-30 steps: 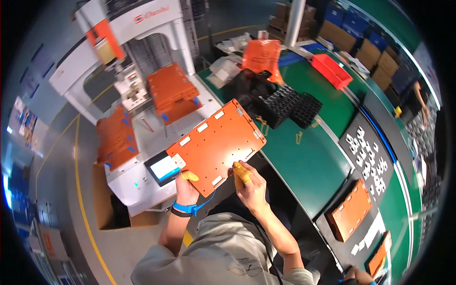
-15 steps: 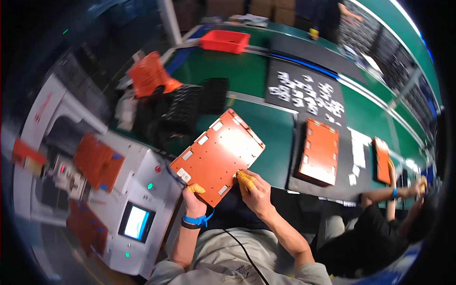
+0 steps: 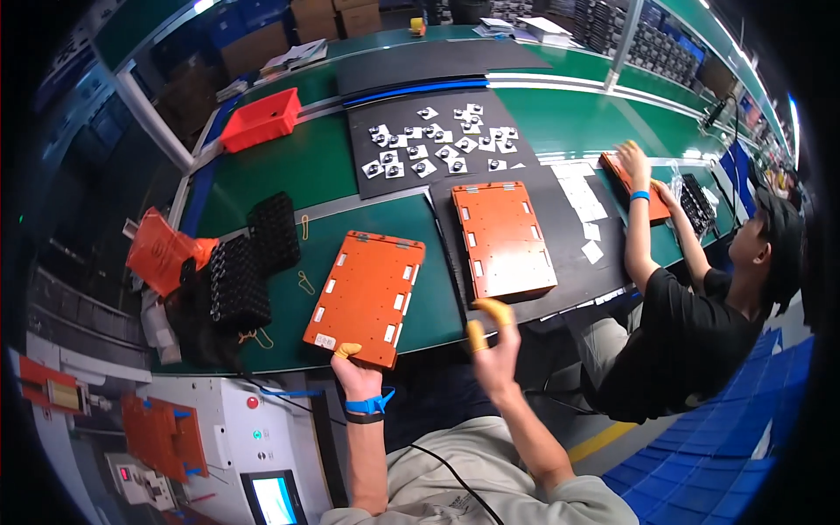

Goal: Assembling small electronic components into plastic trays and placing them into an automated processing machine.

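An orange rectangular panel [image 3: 367, 296] with small holes and pale tabs along its long sides is tilted over the green bench. My left hand [image 3: 357, 376] grips its near edge, the yellow-covered thumb on top and the other fingers hidden underneath. My right hand [image 3: 496, 353], yellow covers on its fingertips, is off the panel with thumb and fingers spread and nothing between them. Just beyond it, a second orange panel [image 3: 503, 236], thicker like a shallow box, lies on the black mat [image 3: 577, 262]. A blue strap [image 3: 371, 402] circles my left wrist.
Small parts on white squares [image 3: 437, 144] cover the far mat. Black molded trays [image 3: 238, 282] and an orange bag [image 3: 162, 249] lie left, a red bin [image 3: 261, 121] behind. A machine [image 3: 236, 437] stands near left. At right a co-worker [image 3: 700, 324] handles another orange panel [image 3: 647, 201].
My view has swung right. My right hand has let go of the panel's edge and moved toward the second panel. My left hand still holds the first one, now turned more upright in the picture.
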`<act>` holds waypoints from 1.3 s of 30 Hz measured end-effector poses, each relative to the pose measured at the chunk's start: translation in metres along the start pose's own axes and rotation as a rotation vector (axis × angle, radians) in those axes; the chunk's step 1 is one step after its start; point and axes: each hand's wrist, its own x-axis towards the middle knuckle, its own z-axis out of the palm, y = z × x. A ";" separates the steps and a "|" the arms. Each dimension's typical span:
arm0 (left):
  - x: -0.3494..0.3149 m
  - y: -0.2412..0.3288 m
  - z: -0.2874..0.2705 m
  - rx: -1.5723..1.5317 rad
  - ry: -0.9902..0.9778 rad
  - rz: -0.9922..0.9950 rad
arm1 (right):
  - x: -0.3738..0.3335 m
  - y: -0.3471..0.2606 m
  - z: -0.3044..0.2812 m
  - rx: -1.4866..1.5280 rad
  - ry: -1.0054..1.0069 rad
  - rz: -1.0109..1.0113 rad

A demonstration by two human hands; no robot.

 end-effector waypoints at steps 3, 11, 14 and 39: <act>0.010 -0.010 0.008 -0.012 -0.106 -0.057 | 0.030 0.049 -0.042 -0.237 0.338 -0.002; 0.020 -0.009 0.012 0.291 -0.193 -0.271 | 0.052 0.057 -0.058 -0.203 0.313 0.029; 0.021 -0.006 0.011 0.271 -0.242 -0.295 | 0.021 0.038 -0.029 -0.149 0.221 -0.097; -0.010 0.038 -0.013 1.389 -0.045 0.689 | 0.058 0.028 0.088 -0.884 -0.848 -0.956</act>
